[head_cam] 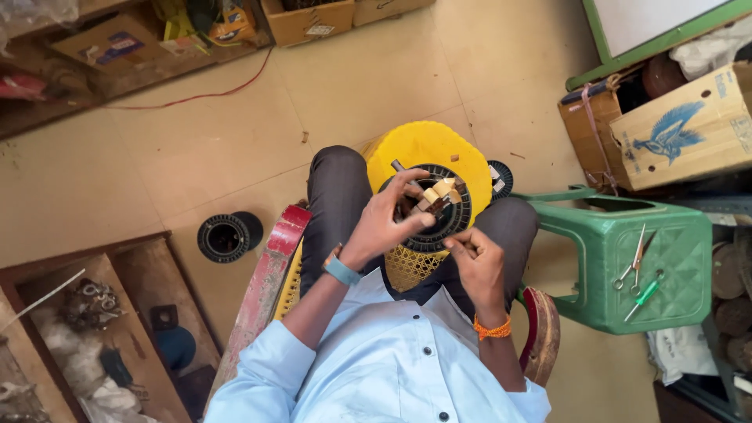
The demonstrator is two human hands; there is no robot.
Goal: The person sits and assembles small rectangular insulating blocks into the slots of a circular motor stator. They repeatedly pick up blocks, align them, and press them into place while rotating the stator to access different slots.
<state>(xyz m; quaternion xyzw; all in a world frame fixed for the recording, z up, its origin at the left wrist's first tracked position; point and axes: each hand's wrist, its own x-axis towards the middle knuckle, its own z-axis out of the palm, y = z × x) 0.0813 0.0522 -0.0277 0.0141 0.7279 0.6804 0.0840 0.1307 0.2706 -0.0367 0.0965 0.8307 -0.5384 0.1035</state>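
Observation:
I sit with a black ring-shaped motor stator (460,217) resting on a yellow plastic stool (423,149) between my knees. My left hand (389,222) reaches over the ring and pinches small beige paper pieces (441,190) at its top edge, next to a thin metal tool (401,167). My right hand (475,257) sits just below the ring, fingers curled closed around something small that I cannot make out. A blue band is on my left wrist, an orange thread on my right.
A green plastic stool (603,266) at right carries scissors (631,268) and a green-handled screwdriver (644,298). Another black stator (229,235) lies on the tiled floor at left. Cardboard boxes (674,133) stand at right and back. A wooden crate (133,274) with parts is at lower left.

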